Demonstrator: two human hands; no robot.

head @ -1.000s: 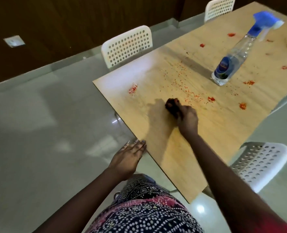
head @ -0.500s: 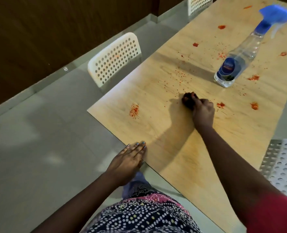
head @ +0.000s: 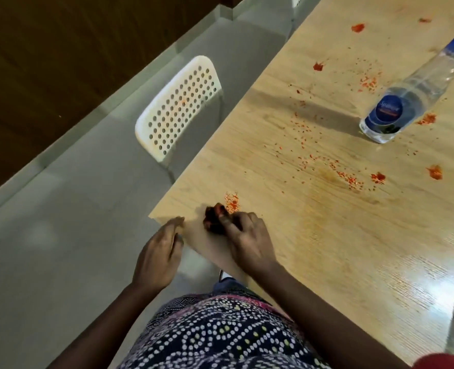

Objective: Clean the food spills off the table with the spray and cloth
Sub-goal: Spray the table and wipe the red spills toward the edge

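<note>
My right hand (head: 247, 242) gripped the dark wadded cloth (head: 215, 218) on the table (head: 327, 249) near its corner, just beside a small red spill (head: 232, 203). My left hand (head: 160, 251) lay relaxed, fingers straight, at the table edge. The spray bottle (head: 396, 107) stood well apart among scattered red spots. A white chair (head: 177, 107) stood alongside.

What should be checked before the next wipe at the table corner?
1. Right hand grips the dark bunched cloth: ok.
2. Cloth beside the small red crumb patch at the corner: ok.
3. Left hand at the edge of the light wooden table, fingers relaxed, ready to catch crumbs: ok.
4. Clear spray bottle with blue label upright, away from the wipe path: ok.
5. Cloth damp enough: cannot tell.
6. Remaining red spills cleaned: not ok.
</note>
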